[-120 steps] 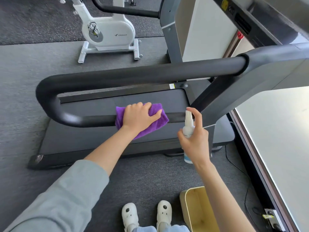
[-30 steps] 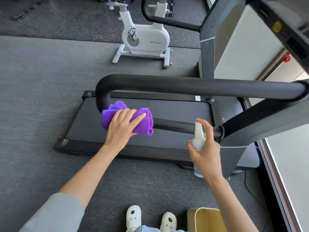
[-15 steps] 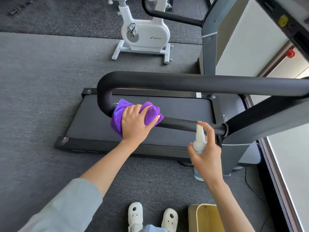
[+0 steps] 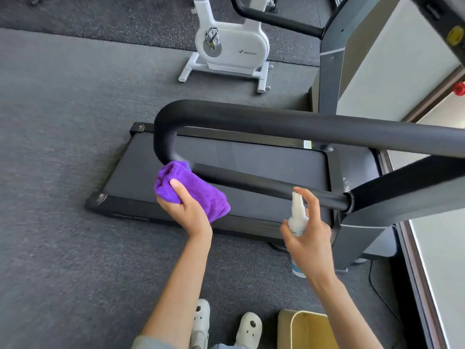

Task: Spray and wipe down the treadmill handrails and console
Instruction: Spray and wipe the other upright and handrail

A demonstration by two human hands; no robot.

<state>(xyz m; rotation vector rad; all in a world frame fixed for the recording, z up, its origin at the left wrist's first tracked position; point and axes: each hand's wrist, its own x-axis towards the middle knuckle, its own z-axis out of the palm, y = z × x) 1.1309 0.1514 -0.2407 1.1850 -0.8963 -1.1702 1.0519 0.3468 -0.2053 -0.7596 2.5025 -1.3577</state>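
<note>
A: Where the grey carpet (image 4: 63,172) fills the left half of the frame, what sits on it?

B: The treadmill, its black deck (image 4: 251,167) lying across the middle. Its black handrail (image 4: 276,122) loops from the right edge to a bend at centre, then runs back lower down toward the upright at right.

A: And in the upper part of the frame?

B: A white exercise bike (image 4: 234,46) stands at upper centre, well apart from the treadmill deck.

A: Where is the cloth?

B: The purple cloth (image 4: 196,190) is bunched at centre, just below the bend of the handrail; its top edge seems to touch the rail there, though that spot is blurred. The left hand (image 4: 186,210) grips it from below, thumb pressed on the upper side, fingers curled under.

A: And the other hand?

B: The right hand (image 4: 307,238) is wrapped round a small white spray bottle (image 4: 298,217) at lower centre right, forefinger raised over the nozzle. The nozzle sits just beside the lower handrail run.

A: Anything at the bottom?

B: A yellow bin (image 4: 299,323) at lower right, and beside it two white clogs (image 4: 249,326) on the carpet.
</note>
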